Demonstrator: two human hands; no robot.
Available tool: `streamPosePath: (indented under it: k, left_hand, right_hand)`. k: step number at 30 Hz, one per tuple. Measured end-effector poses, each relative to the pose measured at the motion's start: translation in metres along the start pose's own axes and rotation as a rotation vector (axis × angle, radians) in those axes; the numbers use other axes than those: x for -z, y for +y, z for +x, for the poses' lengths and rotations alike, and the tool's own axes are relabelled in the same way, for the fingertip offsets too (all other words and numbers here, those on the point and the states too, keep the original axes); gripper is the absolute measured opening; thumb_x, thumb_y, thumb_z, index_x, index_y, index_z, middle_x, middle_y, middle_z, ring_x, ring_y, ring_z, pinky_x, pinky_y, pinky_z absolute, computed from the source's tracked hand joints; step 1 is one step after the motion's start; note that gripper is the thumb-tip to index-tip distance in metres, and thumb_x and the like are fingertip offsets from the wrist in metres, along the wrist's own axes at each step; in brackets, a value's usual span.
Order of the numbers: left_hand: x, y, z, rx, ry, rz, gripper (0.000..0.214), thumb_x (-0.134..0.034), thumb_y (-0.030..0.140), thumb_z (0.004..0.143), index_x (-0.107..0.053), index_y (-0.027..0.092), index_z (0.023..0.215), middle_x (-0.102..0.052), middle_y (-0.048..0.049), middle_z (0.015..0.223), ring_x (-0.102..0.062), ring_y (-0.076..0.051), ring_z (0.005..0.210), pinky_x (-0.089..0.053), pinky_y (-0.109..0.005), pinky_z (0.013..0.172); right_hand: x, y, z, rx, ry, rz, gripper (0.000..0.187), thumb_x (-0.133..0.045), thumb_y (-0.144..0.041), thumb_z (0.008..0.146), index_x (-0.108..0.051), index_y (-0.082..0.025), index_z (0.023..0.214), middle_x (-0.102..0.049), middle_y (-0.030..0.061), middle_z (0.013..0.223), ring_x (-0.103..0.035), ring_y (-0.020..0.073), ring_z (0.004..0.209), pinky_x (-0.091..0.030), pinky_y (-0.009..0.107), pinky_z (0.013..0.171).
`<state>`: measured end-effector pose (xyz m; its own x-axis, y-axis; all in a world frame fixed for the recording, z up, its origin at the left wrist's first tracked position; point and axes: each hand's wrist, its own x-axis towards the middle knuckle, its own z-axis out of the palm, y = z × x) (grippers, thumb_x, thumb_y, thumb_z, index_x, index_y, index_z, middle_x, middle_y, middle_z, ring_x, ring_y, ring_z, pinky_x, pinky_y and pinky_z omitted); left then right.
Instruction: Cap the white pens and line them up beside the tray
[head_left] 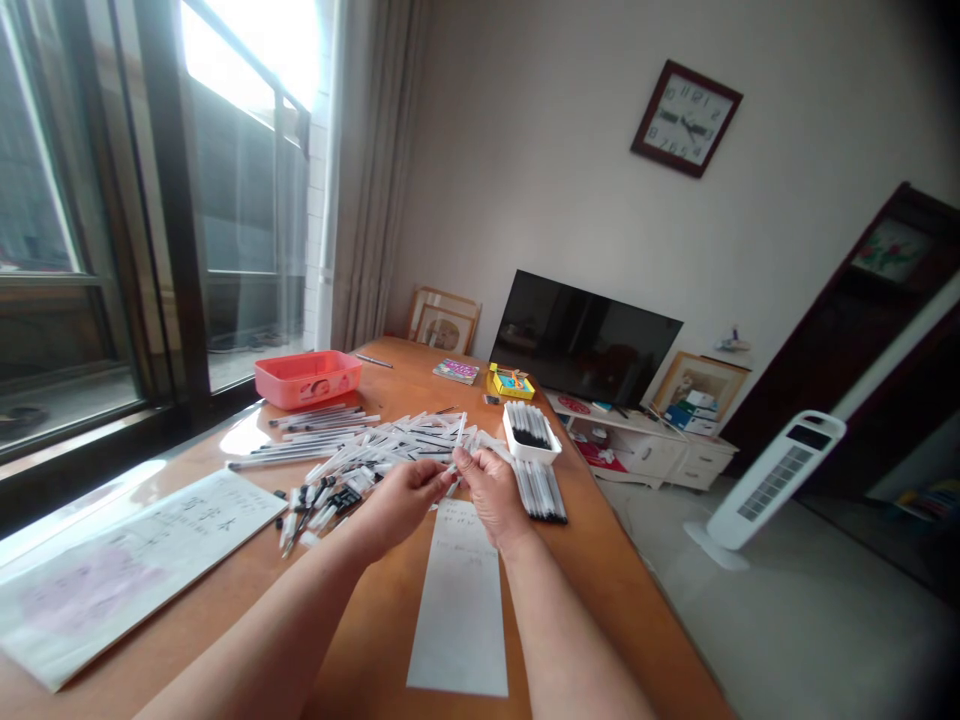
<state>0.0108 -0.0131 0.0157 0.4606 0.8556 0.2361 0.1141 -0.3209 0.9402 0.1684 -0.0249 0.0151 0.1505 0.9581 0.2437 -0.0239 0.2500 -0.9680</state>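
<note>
My left hand (411, 498) and my right hand (491, 492) meet above the table, both closed in a pinch. Between their fingertips is a slim whitish pen (461, 428), its upper end pointing up and away; the fingers hide its lower end. Just beyond lies a loose pile of clear pen barrels (409, 435). Black and white pen caps (330, 497) are heaped left of my left hand. Under my right hand and wrist lies a strip of paper (459, 620) with handwriting. A row of black-ended pens (541, 490) lies to the right.
A white container (556, 448) holding pens stands right of the pile. At the back left is a red plastic basket (307, 380). A notebook (142, 565) covers the left front. A yellow box (513, 383) and a booklet (456, 371) lie farther back. The table's edge (637, 560) runs along the right.
</note>
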Motion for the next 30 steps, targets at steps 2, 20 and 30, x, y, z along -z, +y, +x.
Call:
streamPosePath:
  k: [2,20,30]
  left_hand:
    - [0.0011,-0.0002,-0.0004,0.006,-0.002,-0.001,0.042,-0.055,0.057,0.088,-0.063,0.016,0.083,-0.047,0.0032,0.067,-0.039,-0.012,0.064,-0.032,-0.025,0.061]
    - [-0.0008,-0.0011,0.0012,-0.08,0.155,0.161,0.041,-0.058,0.055,0.084,-0.066,0.016,0.075,-0.055,-0.0004,0.067,-0.048,-0.015,0.067,-0.038,-0.026,0.063]
    - [0.0011,-0.0038,-0.0028,0.056,0.01,0.115,0.044,-0.048,0.055,0.09,-0.064,0.016,0.077,-0.062,-0.002,0.069,-0.052,-0.015,0.062,-0.037,-0.027,0.06]
  right_hand:
    - [0.0015,0.0013,0.0008,-0.033,-0.045,0.044,0.037,-0.068,-0.055,0.082,-0.065,-0.018,0.079,-0.054,-0.0039,0.063,-0.033,0.008,0.05,-0.023,0.023,0.047]
    - [-0.0024,0.0026,-0.0012,0.059,-0.008,-0.017,0.035,-0.073,-0.051,0.078,-0.062,-0.018,0.069,-0.052,-0.0038,0.062,-0.039,0.0104,0.057,-0.033,0.024,0.055]
    - [0.0,0.0058,0.0017,0.017,0.062,0.068,0.037,-0.075,-0.051,0.075,-0.058,-0.019,0.067,-0.051,-0.0054,0.06,-0.033,0.0091,0.054,-0.029,0.024,0.051]
